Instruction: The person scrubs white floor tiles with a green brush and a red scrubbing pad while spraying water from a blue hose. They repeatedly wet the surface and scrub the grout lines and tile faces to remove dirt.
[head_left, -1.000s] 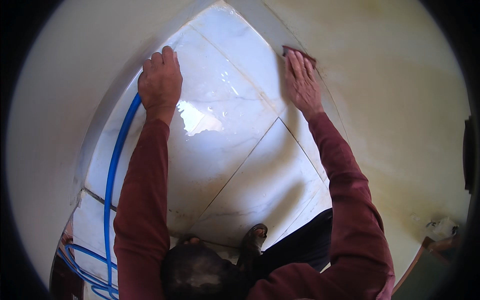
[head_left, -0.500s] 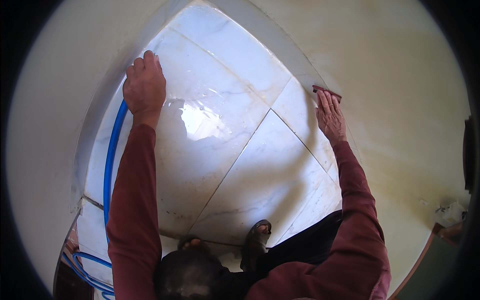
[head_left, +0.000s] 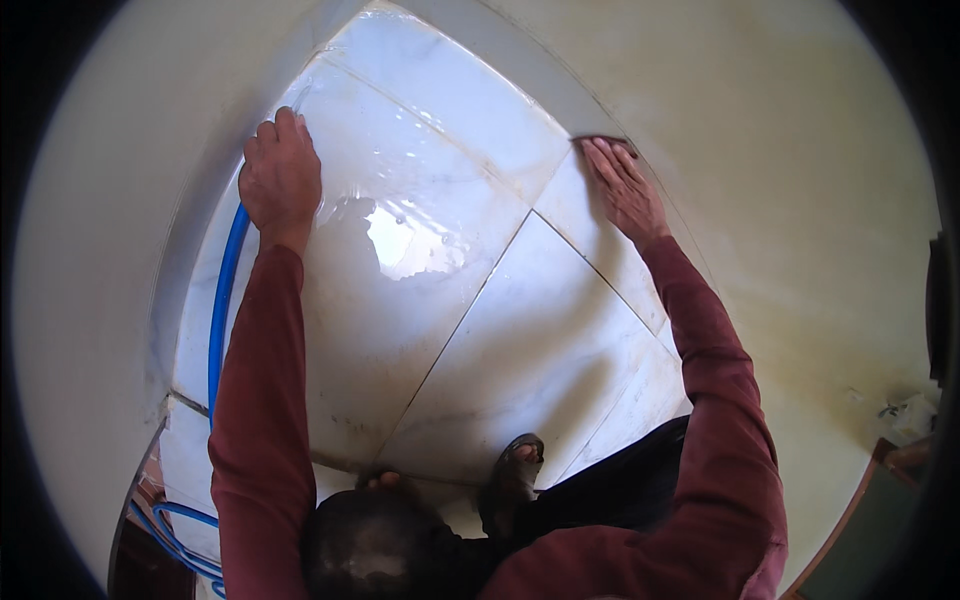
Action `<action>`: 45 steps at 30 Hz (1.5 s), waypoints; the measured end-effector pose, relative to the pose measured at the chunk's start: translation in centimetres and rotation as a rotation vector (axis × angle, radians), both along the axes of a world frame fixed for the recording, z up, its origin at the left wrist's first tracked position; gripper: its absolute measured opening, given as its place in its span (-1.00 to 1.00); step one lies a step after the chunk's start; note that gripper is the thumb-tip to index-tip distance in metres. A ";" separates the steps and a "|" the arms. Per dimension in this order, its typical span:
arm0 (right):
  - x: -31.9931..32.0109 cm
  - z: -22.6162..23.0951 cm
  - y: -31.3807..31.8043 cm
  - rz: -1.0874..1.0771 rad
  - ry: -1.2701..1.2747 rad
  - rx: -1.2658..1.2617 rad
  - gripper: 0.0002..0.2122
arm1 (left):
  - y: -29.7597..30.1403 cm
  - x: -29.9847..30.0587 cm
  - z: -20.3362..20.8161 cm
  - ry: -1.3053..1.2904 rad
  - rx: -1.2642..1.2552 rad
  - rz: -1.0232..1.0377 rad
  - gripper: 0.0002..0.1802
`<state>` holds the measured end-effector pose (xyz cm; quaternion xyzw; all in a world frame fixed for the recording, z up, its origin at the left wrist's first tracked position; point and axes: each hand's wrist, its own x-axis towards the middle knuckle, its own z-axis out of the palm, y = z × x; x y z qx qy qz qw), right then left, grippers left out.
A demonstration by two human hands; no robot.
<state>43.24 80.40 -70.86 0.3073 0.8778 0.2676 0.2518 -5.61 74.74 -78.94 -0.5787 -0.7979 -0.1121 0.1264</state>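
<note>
As L hand grips rnd hose — R hand touches thin pad.

Looks steeply down from the person's head, upright, facing the far corner of the tiled floor. Sits close above the maroon sleeves at the near edge, farther from the left hand and right hand. Reaches wide, from left wall to right wall, bending straight edges fisheye-fashion.
</note>
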 end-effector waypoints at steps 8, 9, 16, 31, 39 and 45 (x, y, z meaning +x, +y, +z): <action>5.4 0.8 -3.5 -0.006 -0.235 0.042 -0.41 | -0.4 -0.4 0.0 0.035 0.050 -0.021 -0.74; 5.7 -0.1 -2.2 -0.015 -0.162 0.012 -0.40 | -0.5 -0.3 0.0 0.044 0.020 -0.013 -0.74; -13.5 -0.1 8.2 0.336 -0.147 0.291 -0.40 | -0.1 -0.5 -0.3 0.022 0.068 -0.014 -0.76; -23.1 0.7 12.3 0.422 -0.292 0.209 -0.50 | -0.1 -0.6 0.0 -0.049 0.050 0.019 -0.77; -19.3 -0.8 10.6 0.340 0.110 0.067 -0.61 | -0.3 -1.3 0.3 -0.038 0.044 0.013 -0.79; -32.2 -3.9 11.2 -0.274 1.650 -0.101 -0.76 | 0.3 -0.3 0.9 -0.025 0.001 -0.023 -0.77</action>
